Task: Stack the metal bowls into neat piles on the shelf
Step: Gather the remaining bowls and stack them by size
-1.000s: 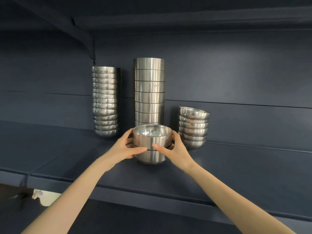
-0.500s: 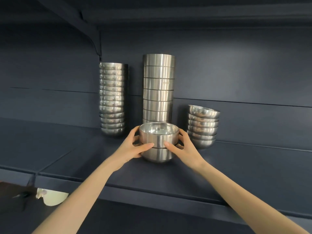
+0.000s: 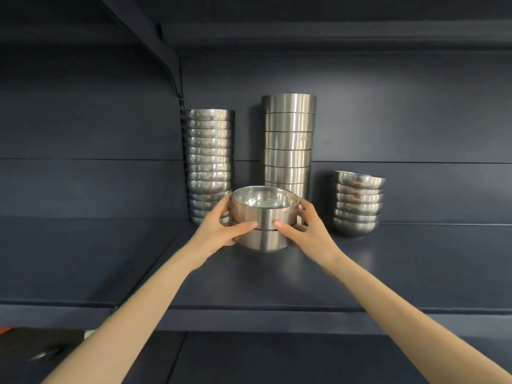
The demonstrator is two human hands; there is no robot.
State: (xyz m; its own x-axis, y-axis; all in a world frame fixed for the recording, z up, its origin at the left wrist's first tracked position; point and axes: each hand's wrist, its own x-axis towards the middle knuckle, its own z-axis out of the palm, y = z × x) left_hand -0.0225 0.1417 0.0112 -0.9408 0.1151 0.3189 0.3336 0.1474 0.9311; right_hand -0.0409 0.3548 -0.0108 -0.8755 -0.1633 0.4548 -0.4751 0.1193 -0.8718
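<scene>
Bowls (image 3: 264, 217), two nested mid-shelf (image 3: 388, 267), we clasp with left hand (image 3: 219, 231) and right hand (image 3: 307, 231); uneven pressure could skew them or knock the tall stack (image 3: 288, 139) behind.

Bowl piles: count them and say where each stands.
4: tall pile back left, taller pile back centre, low pile at right, front pile held between left hand and right hand. None seems hidden.
</scene>
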